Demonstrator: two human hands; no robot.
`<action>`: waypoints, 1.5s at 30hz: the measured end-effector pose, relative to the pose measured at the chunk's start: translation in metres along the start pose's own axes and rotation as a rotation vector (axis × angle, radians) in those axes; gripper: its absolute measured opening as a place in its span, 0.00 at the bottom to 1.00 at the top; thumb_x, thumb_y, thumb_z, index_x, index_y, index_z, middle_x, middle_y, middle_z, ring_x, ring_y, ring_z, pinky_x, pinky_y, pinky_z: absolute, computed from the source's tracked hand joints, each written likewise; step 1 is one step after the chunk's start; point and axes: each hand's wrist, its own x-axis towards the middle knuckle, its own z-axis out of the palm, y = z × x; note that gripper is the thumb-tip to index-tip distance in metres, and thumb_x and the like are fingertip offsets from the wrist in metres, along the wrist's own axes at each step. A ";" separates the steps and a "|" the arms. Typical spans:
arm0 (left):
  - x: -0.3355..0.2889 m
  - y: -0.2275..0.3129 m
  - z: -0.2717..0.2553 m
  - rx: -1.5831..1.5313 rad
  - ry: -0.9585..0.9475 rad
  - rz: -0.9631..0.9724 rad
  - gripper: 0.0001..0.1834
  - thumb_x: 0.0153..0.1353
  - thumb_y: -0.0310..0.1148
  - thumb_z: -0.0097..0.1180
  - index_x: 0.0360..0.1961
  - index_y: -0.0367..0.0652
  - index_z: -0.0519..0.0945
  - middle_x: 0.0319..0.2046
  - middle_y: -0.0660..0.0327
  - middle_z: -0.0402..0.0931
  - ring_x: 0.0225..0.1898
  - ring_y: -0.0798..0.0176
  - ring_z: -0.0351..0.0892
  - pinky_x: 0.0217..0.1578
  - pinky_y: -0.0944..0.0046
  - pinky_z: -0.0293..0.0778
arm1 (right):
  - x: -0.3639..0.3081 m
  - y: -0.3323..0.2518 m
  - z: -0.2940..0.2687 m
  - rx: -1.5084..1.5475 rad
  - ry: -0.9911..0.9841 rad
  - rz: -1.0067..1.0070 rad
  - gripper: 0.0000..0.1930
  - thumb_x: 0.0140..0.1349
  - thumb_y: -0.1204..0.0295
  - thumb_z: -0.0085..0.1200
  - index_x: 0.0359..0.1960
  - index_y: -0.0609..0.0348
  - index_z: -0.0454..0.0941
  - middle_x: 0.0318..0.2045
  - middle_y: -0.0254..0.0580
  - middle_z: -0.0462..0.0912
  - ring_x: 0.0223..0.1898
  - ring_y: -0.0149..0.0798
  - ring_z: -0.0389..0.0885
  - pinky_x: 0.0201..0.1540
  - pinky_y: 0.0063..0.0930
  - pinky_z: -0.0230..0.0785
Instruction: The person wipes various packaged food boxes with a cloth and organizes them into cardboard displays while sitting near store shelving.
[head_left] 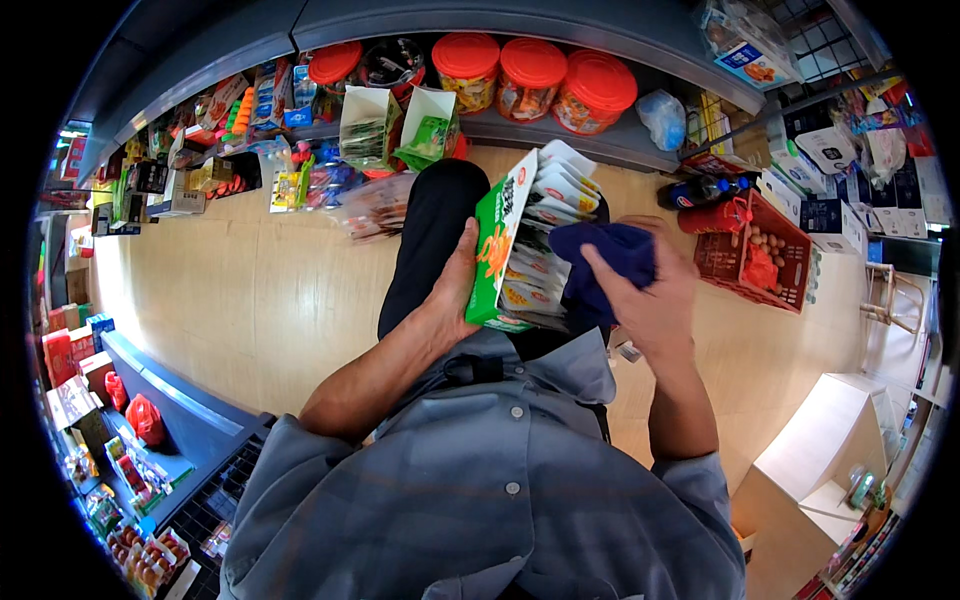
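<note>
A green and white carton (491, 245) rests tilted over my lap, its open side turned to the right. My left hand (455, 280) grips its left wall, thumb on the printed face. Several small flat snack packets (545, 272) stand packed in rows inside it. In my right hand (645, 290) is a bunched dark blue cloth (612, 256), lying against the packets on the carton's right side. That hand is a little blurred, and the cloth hides some of the packets.
Ahead, a low shelf holds red-lidded tubs (530, 75) and two open display boxes (369, 128). On the right, a red crate (760, 255) of eggs stands beside dark bottles (700, 190). A white box (825, 440) sits at the lower right, a grey shelf (180, 400) at the left.
</note>
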 end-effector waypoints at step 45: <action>-0.007 -0.019 -0.008 -0.034 0.045 0.062 0.44 0.65 0.70 0.26 0.66 0.47 0.64 0.60 0.53 0.70 0.59 0.52 0.73 0.58 0.42 0.70 | -0.004 0.019 0.011 -0.445 -0.111 -0.477 0.22 0.43 0.65 0.72 0.39 0.56 0.78 0.39 0.39 0.75 0.36 0.43 0.81 0.38 0.34 0.75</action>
